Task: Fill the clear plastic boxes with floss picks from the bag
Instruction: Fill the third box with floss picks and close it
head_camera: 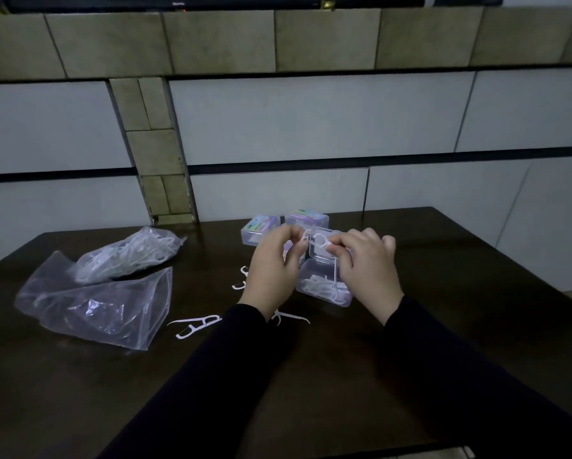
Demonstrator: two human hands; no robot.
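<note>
At far left on the dark table [410,326] lie two clear bags: the rear bag [129,255] holds a tangle of white floss picks, while the front bag [92,306] looks nearly flat, and whether anything remains in it you cannot tell. Just right of the bags, a few loose picks [197,323] rest on the table top, with another pick [289,318] beside your left sleeve and two more showing past your left wrist; these are not yet boxed. Your left hand [271,263] curls its fingers and pinches one end of a single floss pick [316,241], and your right hand [366,263] pinches the other end, holding it above the open box [321,288]. That box, its lid raised behind, already contains a loose layer of picks but appears only partly filled. Behind your hands stand two closed boxes [306,220] with coloured labels; they may be finished, though their contents are too dim to judge. Judged from this, the task is under way, with plenty of picks left in the rear bag.
</note>
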